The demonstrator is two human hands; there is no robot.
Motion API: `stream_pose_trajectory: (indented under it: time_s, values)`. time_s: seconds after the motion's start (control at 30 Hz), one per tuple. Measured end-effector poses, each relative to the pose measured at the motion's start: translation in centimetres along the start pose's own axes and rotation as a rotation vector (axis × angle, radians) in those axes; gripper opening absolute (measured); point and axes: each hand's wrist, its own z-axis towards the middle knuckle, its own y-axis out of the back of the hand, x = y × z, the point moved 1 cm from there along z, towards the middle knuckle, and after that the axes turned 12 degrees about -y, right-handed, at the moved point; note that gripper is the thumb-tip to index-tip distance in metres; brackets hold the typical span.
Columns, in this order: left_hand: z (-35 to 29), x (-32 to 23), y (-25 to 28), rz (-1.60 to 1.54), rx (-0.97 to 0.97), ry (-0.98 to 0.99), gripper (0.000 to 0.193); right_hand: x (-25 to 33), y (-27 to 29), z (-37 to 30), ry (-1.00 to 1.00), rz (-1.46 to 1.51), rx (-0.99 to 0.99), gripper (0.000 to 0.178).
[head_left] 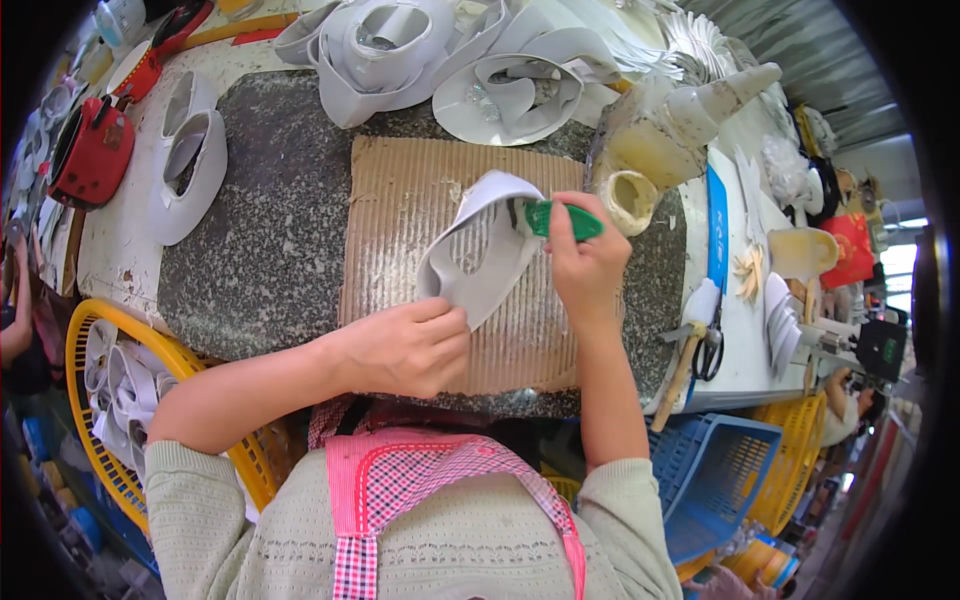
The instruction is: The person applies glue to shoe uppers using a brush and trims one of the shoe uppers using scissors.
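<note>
A white shoe upper [508,258] is held tilted above a ribbed cardboard sheet [390,215]. My left hand [412,345] pinches its near lower end, fingers closed. My right hand [585,255] grips a green-handled brush [565,221], whose dark tip meets the inner edge of the upper near its far end. To the right of the brush stands a glue-crusted jar [632,200] with an open mouth; a yellowed squeeze bottle [705,108] lies just behind it.
More white uppers [385,60] are piled at the back, with a pair [190,170] on the left by a red container [92,155]. Scissors [709,345] and a wooden-handled hammer [682,365] lie right. A yellow basket [90,325] and a blue crate [705,470] flank me.
</note>
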Motion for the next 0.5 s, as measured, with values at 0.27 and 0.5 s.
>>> stream_pose_trajectory:
  time_s: [0.27, 0.5]
  values:
    - [-3.5, -0.8, -0.6, -0.191, -0.184, 0.451, 0.024, 3.6, 0.7, -3.1, -0.231, 0.279, 0.171, 0.008]
    - [-6.1, -2.0, -2.3, -0.201, -0.131, 0.440, 0.033, -0.2, -5.5, -1.7, 0.468, -0.037, 0.086, 0.021]
